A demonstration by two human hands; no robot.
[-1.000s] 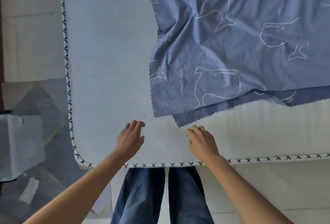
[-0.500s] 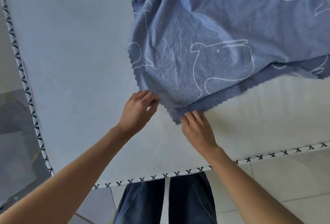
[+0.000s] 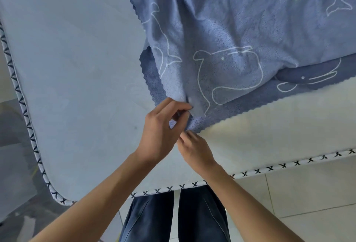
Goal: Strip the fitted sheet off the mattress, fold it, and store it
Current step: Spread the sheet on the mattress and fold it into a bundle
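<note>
With left hand (image 3: 161,126) pinching the near corner of the fitted sheet (image 3: 240,29), lying doubled at far right on the mattress (image 3: 77,68), and right hand (image 3: 196,150) touching it, grip unclear, guard against layers slipping apart under uneven pull.

2 bare forearms (image 3: 100,193) come up from below and converge at the near corner of the sheet (image 3: 221,72). The left hand (image 3: 161,132) pinches that corner between thumb and curled fingers. The right hand (image 3: 195,150), back upward, sits just below the corner with fingertips at its tip; its grip is hidden.
</note>
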